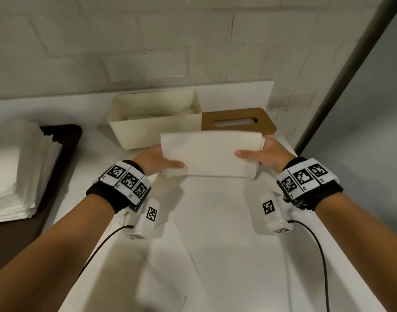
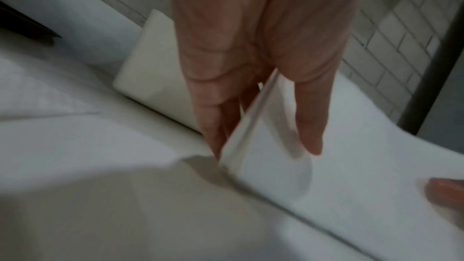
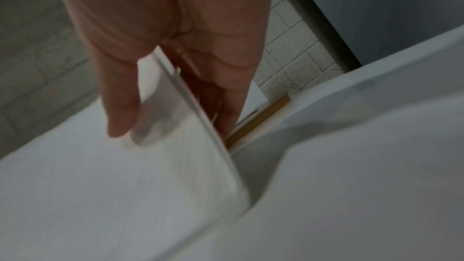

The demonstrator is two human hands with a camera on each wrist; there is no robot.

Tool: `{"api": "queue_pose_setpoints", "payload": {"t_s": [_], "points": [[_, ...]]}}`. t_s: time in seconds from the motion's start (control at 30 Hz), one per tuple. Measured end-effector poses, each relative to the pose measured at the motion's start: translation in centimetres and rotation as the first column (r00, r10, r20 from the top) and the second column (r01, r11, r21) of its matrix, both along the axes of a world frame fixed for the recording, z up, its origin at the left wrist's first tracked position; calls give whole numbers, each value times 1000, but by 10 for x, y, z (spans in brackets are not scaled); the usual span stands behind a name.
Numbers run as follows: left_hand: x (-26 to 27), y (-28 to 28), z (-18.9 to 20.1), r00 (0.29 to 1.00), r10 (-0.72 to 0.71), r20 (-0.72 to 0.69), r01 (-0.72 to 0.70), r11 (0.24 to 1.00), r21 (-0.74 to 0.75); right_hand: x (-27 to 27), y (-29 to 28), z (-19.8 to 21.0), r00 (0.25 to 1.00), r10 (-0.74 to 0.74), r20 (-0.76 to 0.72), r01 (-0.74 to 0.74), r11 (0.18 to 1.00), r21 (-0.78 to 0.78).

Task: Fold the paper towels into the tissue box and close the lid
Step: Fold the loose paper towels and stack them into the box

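The folded paper towel [image 1: 209, 154] is pinched at both short ends: the left hand [image 1: 155, 159] holds the left end with the thumb laid on top and the fingers hidden beneath, and the right hand [image 1: 266, 155] holds the right end the same way, the thumb on the upper face and the fingers tucked under the fold. In the wrist views the layered edge is seen caught between thumb and fingers, so each grip is closed on the towel, though lightly, it is judged. The towel is held clear of the tabletop [image 1: 226, 210], just in front of the tissue box [image 1: 155, 122] and partly overlapping its near right corner. The box stands open, with some folded towels already seen inside, and the wooden lid [image 1: 238, 120] lies flat immediately to the right of the box. From here the fold could be lost: the layers are loose at the pinched ends and might fan apart if either pinch slackens or if the ends are pulled unevenly. The towel looks close to the box in length, so an end could be caught on the rim and crumpled if it is lowered askew. The lid might be nudged by the right hand as it passes. Loose sheets [image 1: 170, 255] lie nearer than the box, and a tall stack of towels [image 1: 19, 167] sits on a dark tray [image 1: 69, 138] well to the left of it.
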State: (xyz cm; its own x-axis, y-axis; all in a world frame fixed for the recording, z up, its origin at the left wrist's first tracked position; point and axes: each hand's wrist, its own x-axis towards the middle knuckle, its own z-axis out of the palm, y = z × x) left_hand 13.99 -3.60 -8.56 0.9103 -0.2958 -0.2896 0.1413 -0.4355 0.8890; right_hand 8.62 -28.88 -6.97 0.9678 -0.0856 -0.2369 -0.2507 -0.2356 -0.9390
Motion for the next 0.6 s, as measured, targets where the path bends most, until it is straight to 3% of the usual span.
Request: {"api": "queue_pose_setpoints", "payload": {"t_s": [0.13,0.23,0.43,0.53,0.6], "points": [[-1,4,-8,998,-62,-14,63,992,109,-2,-3,-3,997,71,-24,-72,994,-78],[-1,1,6,1000,-29,9,29,998,63,3,-3,14,995,98,27,-89,967,-238],[-11,-14,77,947,-10,321,48,993,-110,7,15,49,962,268,47,-234,903,-360],[-21,-29,99,895,15,447,59,987,-152,6,29,49,961,272,54,-246,926,-287],[-27,-35,102,900,75,429,46,963,-266,2,36,45,970,225,90,-205,960,-188]]}}
